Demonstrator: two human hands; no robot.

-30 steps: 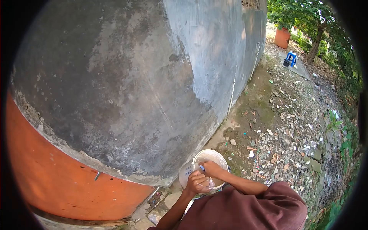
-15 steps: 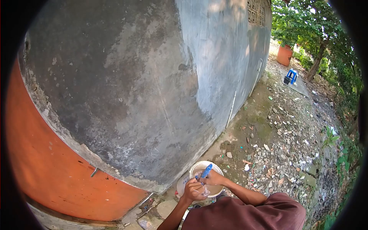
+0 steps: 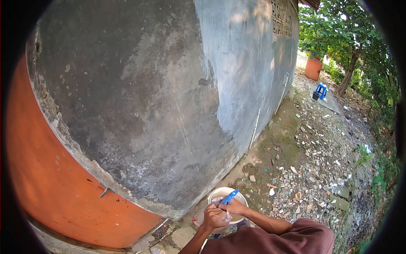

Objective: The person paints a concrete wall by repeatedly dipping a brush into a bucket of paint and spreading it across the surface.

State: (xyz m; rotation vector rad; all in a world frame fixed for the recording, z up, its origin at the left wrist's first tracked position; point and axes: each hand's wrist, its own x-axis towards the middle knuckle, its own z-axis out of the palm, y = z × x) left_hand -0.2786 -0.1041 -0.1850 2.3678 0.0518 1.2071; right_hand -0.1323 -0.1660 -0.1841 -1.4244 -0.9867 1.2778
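Beside one gray wall (image 3: pixel 148 93), over one white bucket (image 3: pixel 243 200) at lower center of the frame, one right hand (image 3: pixel 235 207) grips one blue tool (image 3: pixel 229 197) while one left hand (image 3: pixel 212 216) pinches clear plastic (image 3: pixel 226 216).

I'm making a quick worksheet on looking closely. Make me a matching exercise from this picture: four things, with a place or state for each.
1. blue handle
2. bucket
3. stool
4. wall

A. partly dark, partly pale
B. round-rimmed and open at the top
C. farther off, beside a small dark pot
D. held at the person's hands

Pairs: 1-D, 2-B, 3-C, 4-A
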